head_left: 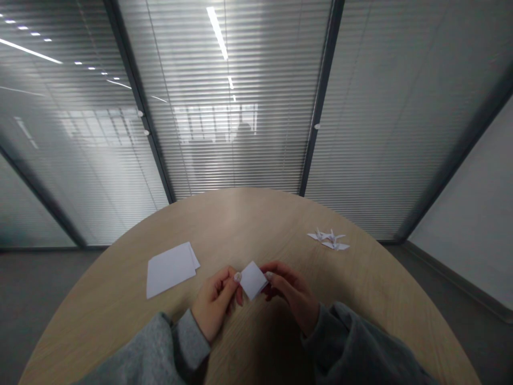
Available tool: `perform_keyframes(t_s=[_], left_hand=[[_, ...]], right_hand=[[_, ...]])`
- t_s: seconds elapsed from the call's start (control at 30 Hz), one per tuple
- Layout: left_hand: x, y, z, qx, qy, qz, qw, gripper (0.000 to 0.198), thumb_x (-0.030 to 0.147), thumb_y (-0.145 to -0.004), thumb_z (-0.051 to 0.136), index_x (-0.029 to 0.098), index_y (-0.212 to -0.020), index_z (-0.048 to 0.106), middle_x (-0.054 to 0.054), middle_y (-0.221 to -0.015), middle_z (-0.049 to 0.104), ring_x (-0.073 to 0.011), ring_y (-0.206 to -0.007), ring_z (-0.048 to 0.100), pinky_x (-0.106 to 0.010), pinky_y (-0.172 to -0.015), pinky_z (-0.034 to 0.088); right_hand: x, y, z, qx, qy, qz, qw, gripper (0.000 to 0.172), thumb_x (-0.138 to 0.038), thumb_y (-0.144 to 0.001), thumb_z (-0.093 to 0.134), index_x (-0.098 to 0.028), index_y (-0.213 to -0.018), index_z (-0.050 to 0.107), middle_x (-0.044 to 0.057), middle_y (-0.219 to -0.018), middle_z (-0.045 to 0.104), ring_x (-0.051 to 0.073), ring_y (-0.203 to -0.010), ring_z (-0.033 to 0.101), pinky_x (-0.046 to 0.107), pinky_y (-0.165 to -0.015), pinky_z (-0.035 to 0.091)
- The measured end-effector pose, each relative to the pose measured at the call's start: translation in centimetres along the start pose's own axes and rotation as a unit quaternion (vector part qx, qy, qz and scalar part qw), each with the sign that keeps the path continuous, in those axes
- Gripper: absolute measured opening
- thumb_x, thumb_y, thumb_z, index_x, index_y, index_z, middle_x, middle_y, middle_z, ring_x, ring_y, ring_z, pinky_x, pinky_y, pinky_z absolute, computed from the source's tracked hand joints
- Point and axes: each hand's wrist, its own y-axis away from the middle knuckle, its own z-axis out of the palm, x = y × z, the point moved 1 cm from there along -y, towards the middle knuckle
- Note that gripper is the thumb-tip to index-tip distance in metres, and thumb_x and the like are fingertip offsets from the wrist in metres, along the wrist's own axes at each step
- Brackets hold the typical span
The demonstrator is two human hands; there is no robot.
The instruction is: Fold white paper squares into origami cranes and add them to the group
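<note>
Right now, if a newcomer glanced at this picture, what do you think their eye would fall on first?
Probably the folded white paper square, held between the left hand and right hand near the edge of the pale wooden table. Next come the white paper sheets to the left and the origami cranes farther off to the right.

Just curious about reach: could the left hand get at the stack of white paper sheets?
Probably yes: the left hand sits near the stack of white paper sheets, with only light wooden tabletop between. It pinches a small white paper square, though, and would likely release it first.
</note>
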Motion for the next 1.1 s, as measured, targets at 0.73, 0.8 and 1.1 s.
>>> perform_keyframes(t_s=[0.73, 0.8, 1.1], left_hand=[[1.2, 0.8, 0.0, -0.002, -0.031, 0.077, 0.997, 0.034, 0.033, -0.080, 0.058, 0.018, -0.111, 0.054, 0.003, -0.066, 0.049, -0.0111, -0.057, 0.047, -0.019, -0.047, 0.038], [1.6, 1.0, 0.0, -0.012, -0.076, 0.090, 0.993, 0.034, 0.025, -0.078, 0.059, 0.018, -0.112, 0.057, 0.002, -0.066, 0.048, -0.0122, -0.061, 0.048, -0.020, -0.050, 0.039], [1.7, 1.0, 0.0, -0.016, -0.118, 0.126, 0.985, 0.045, 0.021, -0.075, 0.061, 0.019, -0.120, 0.058, 0.001, -0.069, 0.049, -0.0128, -0.061, 0.048, -0.021, -0.051, 0.042]], right_hand=[[-0.3, 0.3, 0.6, -0.027, 0.040, -0.064, 0.997, 0.031, -0.044, -0.071, 0.067, -0.019, -0.076, 0.050, -0.003, -0.060, 0.058, 0.010, -0.049, 0.053, 0.024, -0.048, 0.044], [-0.3, 0.2, 0.5, -0.021, 0.037, -0.065, 0.997, 0.033, -0.047, -0.071, 0.067, -0.018, -0.077, 0.053, -0.003, -0.058, 0.058, 0.010, -0.047, 0.053, 0.024, -0.048, 0.043], [-0.2, 0.2, 0.6, -0.020, 0.034, -0.056, 0.998, 0.042, -0.056, -0.066, 0.069, -0.017, -0.079, 0.061, -0.002, -0.057, 0.058, 0.010, -0.048, 0.052, 0.024, -0.048, 0.044]])
